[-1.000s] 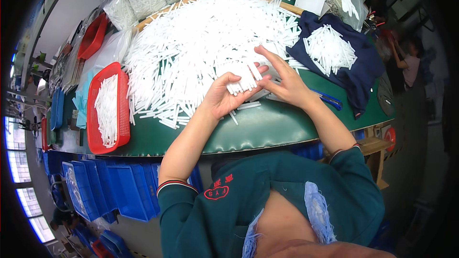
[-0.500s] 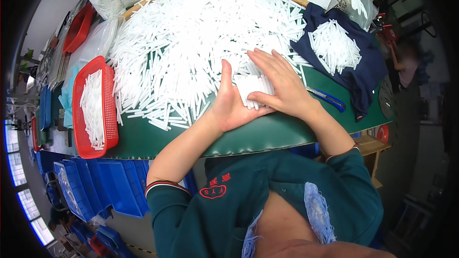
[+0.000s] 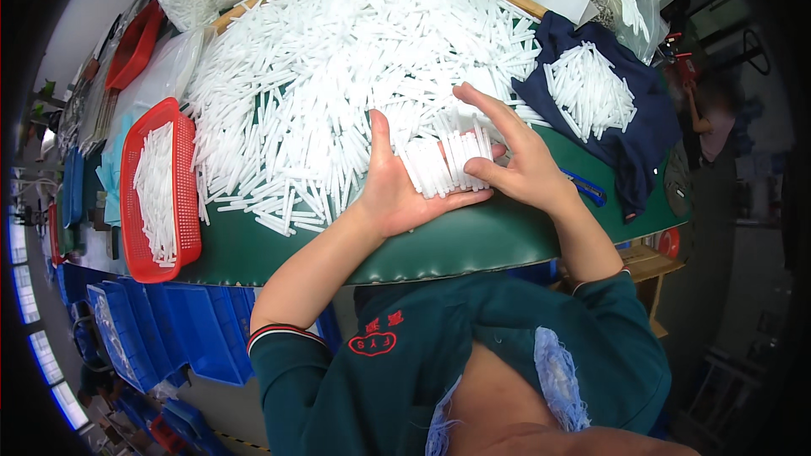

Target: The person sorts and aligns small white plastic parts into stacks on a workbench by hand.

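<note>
A row of short white plastic sticks (image 3: 427,169) lies side by side across the palm of my left hand (image 3: 390,196), whose thumb points up and away from them. My right hand (image 3: 530,171) curls round the right end of the row, its thumb against the near side and its forefinger raised. A narrow gap divides the row into two groups. Just beyond both hands spreads a large heap of the same white sticks (image 3: 338,59) on the green table (image 3: 405,253).
At the left stands a red plastic basket (image 3: 190,194) with sticks in it. A smaller stick pile (image 3: 589,89) rests on dark blue cloth (image 3: 646,122) at the right. Beside my right wrist lies a blue utility knife (image 3: 585,187). Blue bins (image 3: 211,329) stand below the table's edge.
My right hand has drawn back slightly to the right, and its fingers have lifted, showing more of the row. A gap has opened between the sticks. My left hand has shifted slightly left.
</note>
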Available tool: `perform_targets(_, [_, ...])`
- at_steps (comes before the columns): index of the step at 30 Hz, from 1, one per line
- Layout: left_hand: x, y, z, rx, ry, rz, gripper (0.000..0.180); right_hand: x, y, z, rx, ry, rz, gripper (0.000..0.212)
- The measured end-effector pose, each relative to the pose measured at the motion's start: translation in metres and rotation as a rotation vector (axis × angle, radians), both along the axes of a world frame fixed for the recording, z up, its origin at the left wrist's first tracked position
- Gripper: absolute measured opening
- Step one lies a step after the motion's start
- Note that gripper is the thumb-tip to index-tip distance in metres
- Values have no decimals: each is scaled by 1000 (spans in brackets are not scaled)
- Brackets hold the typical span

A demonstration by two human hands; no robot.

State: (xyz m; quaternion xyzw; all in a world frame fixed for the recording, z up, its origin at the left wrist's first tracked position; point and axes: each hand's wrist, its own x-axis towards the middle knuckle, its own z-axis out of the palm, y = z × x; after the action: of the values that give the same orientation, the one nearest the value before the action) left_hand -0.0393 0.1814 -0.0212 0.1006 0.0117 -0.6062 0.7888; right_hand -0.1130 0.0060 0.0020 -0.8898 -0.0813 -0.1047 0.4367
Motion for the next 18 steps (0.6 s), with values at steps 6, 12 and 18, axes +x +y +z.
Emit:
perform_targets(6, [4, 2, -4, -20, 75, -2, 109, 1, -7, 8, 247, 345, 97, 65])
perform_targets(12, [2, -1, -11, -174, 111, -29, 105, 3, 1, 0, -44, -74, -21, 57])
perform_targets(18, [-7, -8, -4, 174, -58, 17, 102, 6, 19, -12, -445, -216, 102, 64])
